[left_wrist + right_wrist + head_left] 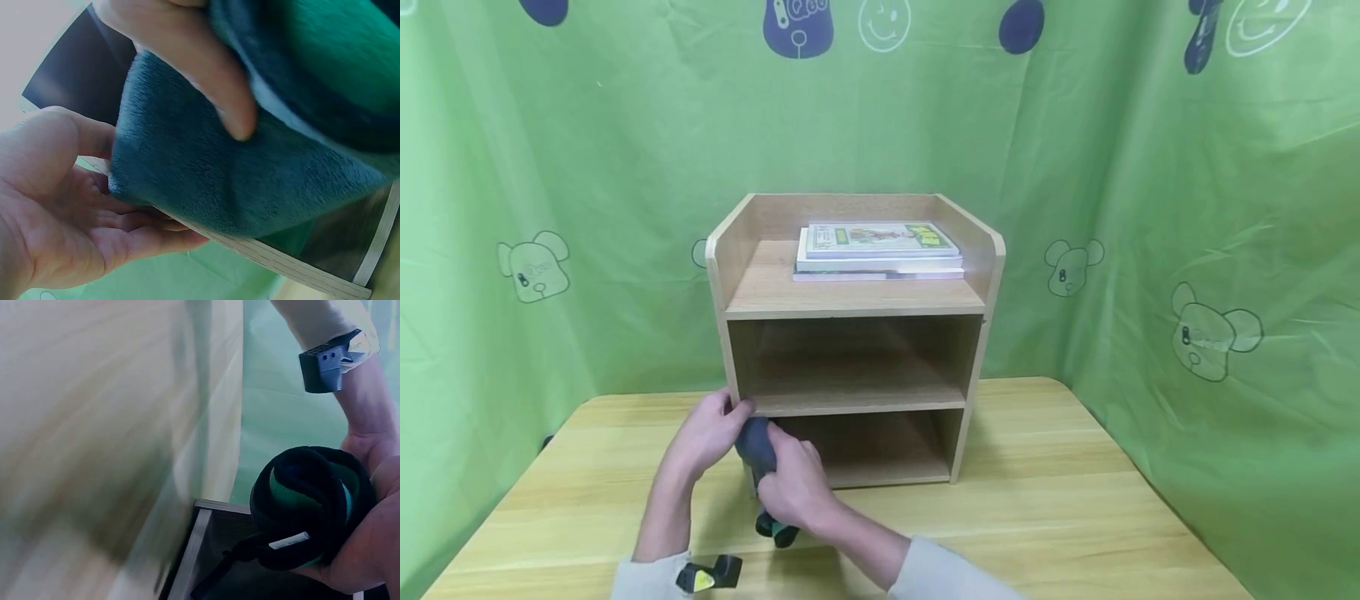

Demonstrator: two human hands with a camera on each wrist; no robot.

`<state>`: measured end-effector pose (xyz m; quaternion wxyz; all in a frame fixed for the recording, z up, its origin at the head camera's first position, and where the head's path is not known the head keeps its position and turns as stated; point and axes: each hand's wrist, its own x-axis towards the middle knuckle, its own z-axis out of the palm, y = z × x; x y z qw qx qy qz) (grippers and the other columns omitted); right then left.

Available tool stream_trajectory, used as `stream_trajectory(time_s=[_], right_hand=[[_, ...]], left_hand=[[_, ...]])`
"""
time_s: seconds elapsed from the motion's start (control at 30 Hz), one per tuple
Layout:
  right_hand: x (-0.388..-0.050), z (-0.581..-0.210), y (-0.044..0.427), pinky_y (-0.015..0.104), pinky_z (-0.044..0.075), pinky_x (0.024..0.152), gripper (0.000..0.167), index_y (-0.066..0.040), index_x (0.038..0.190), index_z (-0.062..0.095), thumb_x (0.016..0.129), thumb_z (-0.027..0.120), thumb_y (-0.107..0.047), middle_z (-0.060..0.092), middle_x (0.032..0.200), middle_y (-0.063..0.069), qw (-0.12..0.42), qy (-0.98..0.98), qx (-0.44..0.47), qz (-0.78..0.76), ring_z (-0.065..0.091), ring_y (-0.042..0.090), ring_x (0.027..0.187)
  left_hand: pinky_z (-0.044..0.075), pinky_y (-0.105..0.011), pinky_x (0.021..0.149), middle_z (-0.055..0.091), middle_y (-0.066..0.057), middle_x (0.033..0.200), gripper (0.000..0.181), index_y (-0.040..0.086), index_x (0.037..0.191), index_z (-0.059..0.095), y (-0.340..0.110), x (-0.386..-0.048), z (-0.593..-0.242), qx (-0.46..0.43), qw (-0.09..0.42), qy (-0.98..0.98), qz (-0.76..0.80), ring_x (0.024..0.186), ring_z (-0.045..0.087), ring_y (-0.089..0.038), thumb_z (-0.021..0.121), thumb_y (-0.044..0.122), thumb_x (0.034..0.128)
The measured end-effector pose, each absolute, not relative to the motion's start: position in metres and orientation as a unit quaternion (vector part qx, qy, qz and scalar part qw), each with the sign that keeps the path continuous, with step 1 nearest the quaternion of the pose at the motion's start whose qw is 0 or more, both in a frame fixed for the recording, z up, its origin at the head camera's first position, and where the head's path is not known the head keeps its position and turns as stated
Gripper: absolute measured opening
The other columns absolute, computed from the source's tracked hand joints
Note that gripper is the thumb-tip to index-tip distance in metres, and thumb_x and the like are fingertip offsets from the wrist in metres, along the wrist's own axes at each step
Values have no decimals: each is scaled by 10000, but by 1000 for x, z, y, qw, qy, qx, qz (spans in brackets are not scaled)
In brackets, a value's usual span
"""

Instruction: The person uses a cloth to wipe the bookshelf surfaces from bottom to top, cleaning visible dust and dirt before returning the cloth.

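A dark blue-grey cloth with a green inner side point(756, 446) is bunched at the lower left front of a wooden shelf point(857, 313). My right hand point(797, 479) grips it, and the right wrist view shows the cloth point(294, 499) rolled up in that hand point(365, 544). Against the left side panel, just above the cloth, is my left hand point(707, 433). The left wrist view has this hand point(69, 206) gripping the panel's edge point(269, 257), thumb on one side and fingers on the other, beside the fuzzy cloth point(181, 150).
Several books point(880, 252) lie stacked on the shelf's top board. Two compartments open to the front below. The unit stands on a light wooden table point(1060, 500), with a green patterned curtain point(880, 125) behind and at the sides.
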<state>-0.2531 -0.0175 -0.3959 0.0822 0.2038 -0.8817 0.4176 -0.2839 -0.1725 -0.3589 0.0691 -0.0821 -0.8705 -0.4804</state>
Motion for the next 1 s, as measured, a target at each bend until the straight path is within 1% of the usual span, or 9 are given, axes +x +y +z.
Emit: stream_trajectory(time_s=[0.1, 0.17, 0.33, 0.43, 0.6, 0.73, 0.83, 0.93, 1.0], right_hand=[[-252, -393, -17, 224, 472, 586, 493, -137, 1116, 624, 679, 587, 90, 703, 883, 61, 86, -888, 209, 400, 591, 136, 696], [-253, -394, -18, 224, 468, 579, 488, -143, 1113, 618, 685, 597, 90, 701, 873, 58, 92, -892, 211, 388, 589, 131, 687], [-258, -399, -18, 227, 459, 567, 432, -148, 1036, 604, 674, 617, 88, 697, 847, 52, 112, -898, 214, 368, 591, 134, 681], [-262, -403, -17, 236, 454, 560, 400, -137, 999, 602, 665, 614, 83, 691, 828, 59, 109, -901, 211, 362, 588, 147, 678], [-265, -409, -16, 248, 462, 573, 390, -135, 1012, 611, 678, 639, 65, 670, 816, 51, 78, -910, 199, 356, 581, 150, 688], [-266, -417, -16, 258, 476, 597, 393, -128, 1030, 623, 687, 639, 64, 660, 807, 43, 50, -915, 196, 349, 578, 150, 698], [-266, -422, -16, 267, 475, 598, 420, -111, 1072, 638, 690, 622, 64, 657, 805, 48, 24, -920, 189, 342, 572, 157, 695], [-264, -424, -15, 265, 475, 585, 449, -104, 1114, 645, 697, 619, 60, 650, 810, 47, -2, -925, 181, 334, 569, 160, 691], [-263, -423, -15, 265, 474, 580, 408, -113, 1068, 642, 700, 621, 60, 639, 797, 39, -13, -928, 181, 327, 567, 164, 683]], left_hand=[[485, -486, 1027, 616, -263, 1355, 468, -56, 1418, 522, -173, -283, -359, -81, 65, -869, -484, 1257, 585, -354, 465, 199, 1030], [482, -484, 1031, 612, -265, 1360, 469, -57, 1422, 517, -173, -284, -359, -80, 63, -867, -489, 1261, 582, -354, 466, 200, 1032], [473, -498, 1047, 607, -267, 1366, 470, -61, 1424, 511, -173, -284, -359, -81, 61, -865, -492, 1273, 576, -360, 464, 196, 1034], [463, -511, 1059, 607, -270, 1364, 474, -66, 1425, 507, -172, -283, -358, -81, 60, -865, -492, 1282, 569, -369, 463, 196, 1033], [445, -522, 1077, 607, -269, 1365, 478, -66, 1422, 511, -172, -283, -359, -82, 63, -867, -488, 1299, 553, -374, 469, 203, 1030], [473, -520, 1038, 608, -272, 1360, 488, -68, 1430, 501, -172, -283, -358, -80, 62, -870, -482, 1259, 573, -373, 473, 214, 1032], [484, -522, 1021, 614, -274, 1350, 488, -73, 1427, 501, -172, -282, -358, -78, 62, -870, -482, 1240, 586, -373, 478, 213, 1032], [475, -526, 1037, 618, -273, 1345, 485, -77, 1419, 508, -172, -280, -358, -78, 63, -871, -481, 1252, 584, -370, 483, 213, 1030], [475, -528, 1037, 620, -271, 1342, 481, -73, 1417, 513, -172, -280, -358, -77, 62, -871, -482, 1249, 585, -368, 485, 213, 1030]])
